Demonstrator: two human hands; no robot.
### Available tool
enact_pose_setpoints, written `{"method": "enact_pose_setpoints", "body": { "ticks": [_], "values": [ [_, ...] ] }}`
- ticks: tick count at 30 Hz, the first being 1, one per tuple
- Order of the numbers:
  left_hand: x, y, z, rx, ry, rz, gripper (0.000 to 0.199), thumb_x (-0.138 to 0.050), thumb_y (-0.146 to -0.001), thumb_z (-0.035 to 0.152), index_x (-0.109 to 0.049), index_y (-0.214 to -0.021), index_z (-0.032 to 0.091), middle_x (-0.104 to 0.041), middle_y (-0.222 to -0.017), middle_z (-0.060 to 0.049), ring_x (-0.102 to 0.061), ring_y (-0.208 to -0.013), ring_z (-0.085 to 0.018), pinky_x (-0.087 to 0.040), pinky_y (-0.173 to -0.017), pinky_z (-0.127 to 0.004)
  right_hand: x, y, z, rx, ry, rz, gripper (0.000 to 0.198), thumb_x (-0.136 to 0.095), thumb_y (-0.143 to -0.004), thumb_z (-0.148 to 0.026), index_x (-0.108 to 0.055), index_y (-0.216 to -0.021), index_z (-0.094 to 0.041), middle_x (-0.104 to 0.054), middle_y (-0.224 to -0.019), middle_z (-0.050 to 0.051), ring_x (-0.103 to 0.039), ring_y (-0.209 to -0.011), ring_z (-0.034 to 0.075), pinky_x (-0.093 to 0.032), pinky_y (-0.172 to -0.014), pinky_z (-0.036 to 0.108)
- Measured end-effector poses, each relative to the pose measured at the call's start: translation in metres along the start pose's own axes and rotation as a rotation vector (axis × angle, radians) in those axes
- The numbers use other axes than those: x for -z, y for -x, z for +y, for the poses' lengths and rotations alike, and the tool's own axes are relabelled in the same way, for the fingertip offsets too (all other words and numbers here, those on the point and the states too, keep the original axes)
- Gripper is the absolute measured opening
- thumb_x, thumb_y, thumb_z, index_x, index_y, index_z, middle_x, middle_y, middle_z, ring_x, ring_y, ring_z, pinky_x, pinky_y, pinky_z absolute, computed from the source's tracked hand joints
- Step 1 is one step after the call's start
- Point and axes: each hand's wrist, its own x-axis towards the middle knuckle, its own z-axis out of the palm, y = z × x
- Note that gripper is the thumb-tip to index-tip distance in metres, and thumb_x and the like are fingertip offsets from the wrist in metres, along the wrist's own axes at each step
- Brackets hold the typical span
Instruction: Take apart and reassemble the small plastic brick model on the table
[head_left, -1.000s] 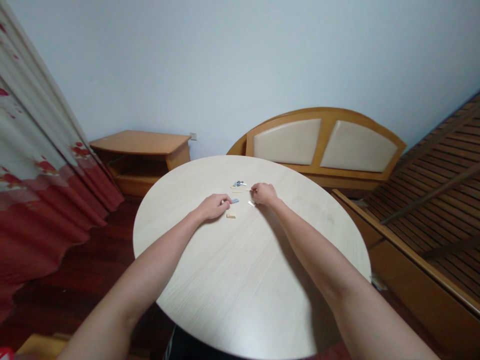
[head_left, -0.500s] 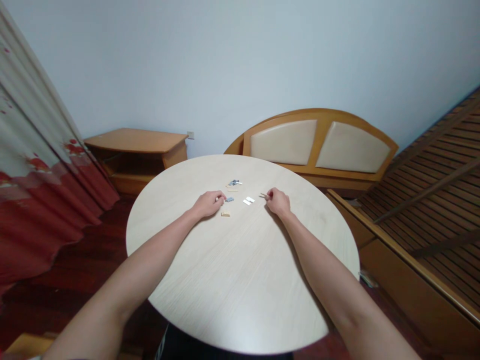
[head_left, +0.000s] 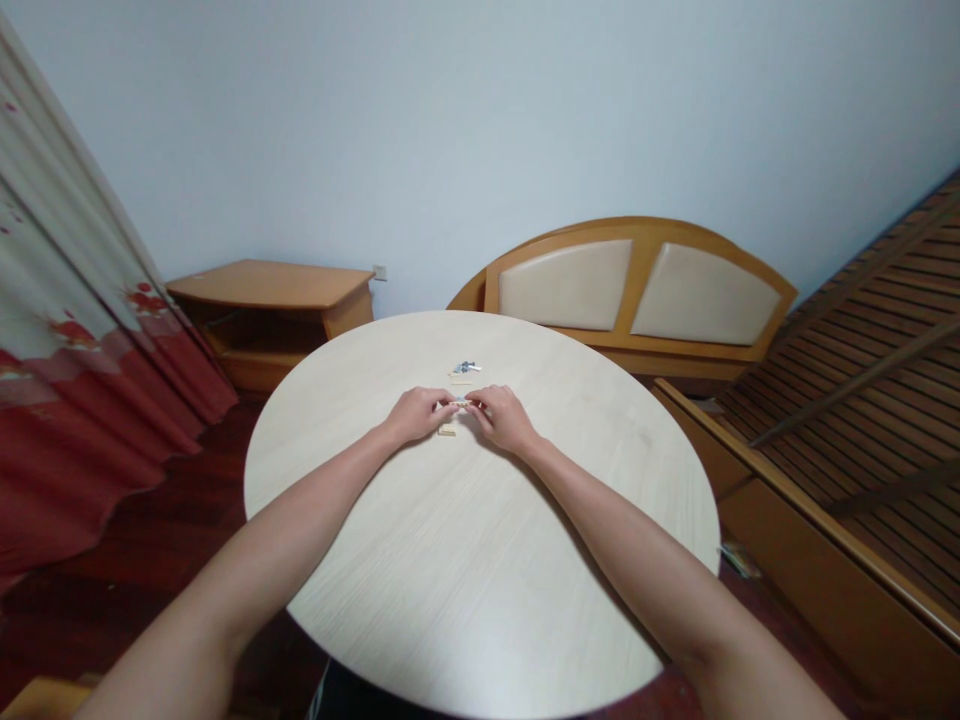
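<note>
My left hand (head_left: 418, 413) and my right hand (head_left: 506, 418) meet near the middle of the round table. Between their pinched fingertips is a small pale building-block piece (head_left: 462, 402), with a bit of grey-blue behind it; its details are too small to make out. Just in front, near the left fingertips, lies a beige block piece (head_left: 447, 431). Beyond the hands are a thin beige strip (head_left: 461, 381) and a little pile of grey, dark and white pieces (head_left: 466, 368). The spot where white flat pieces lay is covered by my right hand.
The round pale table (head_left: 480, 560) carries all the pieces. A wooden cabinet (head_left: 274, 285) stands at the back left, a headboard (head_left: 637, 285) at the back right. Red and white curtains (head_left: 97, 400) hang on the left, and wooden slats (head_left: 862, 400) lean on the right.
My right hand has moved left with what it held and now meets my left hand at the grey-blue piece. It has come over the white flat pieces.
</note>
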Motion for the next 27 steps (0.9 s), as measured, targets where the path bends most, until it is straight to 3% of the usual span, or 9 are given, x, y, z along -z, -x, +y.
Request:
{"method": "enact_pose_setpoints", "body": {
  "ticks": [12, 23, 27],
  "values": [
    [0.0012, 0.0, 0.002, -0.016, -0.027, -0.011, 0.031, -0.052, -0.097, 0.036, -0.077, -0.096, 0.019, -0.077, -0.089, -0.005, -0.064, -0.074, -0.016, -0.042, -0.069, -0.025, 0.0031, 0.0001, 0.0038, -0.029, 0.052, -0.041, 0.023, -0.053, -0.1, -0.026, -0.075, -0.099, -0.018, -0.076, -0.095, 0.008, -0.064, -0.089, 0.022, -0.04, -0.084, 0.034],
    [0.0025, 0.0, 0.0039, -0.028, 0.02, -0.025, 0.035, -0.044, -0.101, 0.033, -0.075, -0.092, 0.02, -0.077, -0.091, -0.004, -0.068, -0.083, -0.018, -0.047, -0.078, -0.026, 0.0022, 0.001, 0.0058, -0.027, 0.049, -0.029, 0.022, -0.054, -0.1, -0.026, -0.075, -0.097, -0.019, -0.076, -0.093, 0.007, -0.064, -0.088, 0.022, -0.04, -0.083, 0.033],
    [0.0019, 0.0002, 0.0038, -0.025, 0.024, -0.008, 0.034, -0.045, -0.1, 0.034, -0.076, -0.1, 0.02, -0.078, -0.095, -0.005, -0.069, -0.086, -0.019, -0.048, -0.079, -0.027, 0.0036, 0.0008, 0.0041, -0.03, 0.044, -0.03, 0.023, -0.053, -0.1, -0.026, -0.075, -0.097, -0.019, -0.076, -0.093, 0.008, -0.065, -0.088, 0.022, -0.04, -0.084, 0.034]
  ]
}}
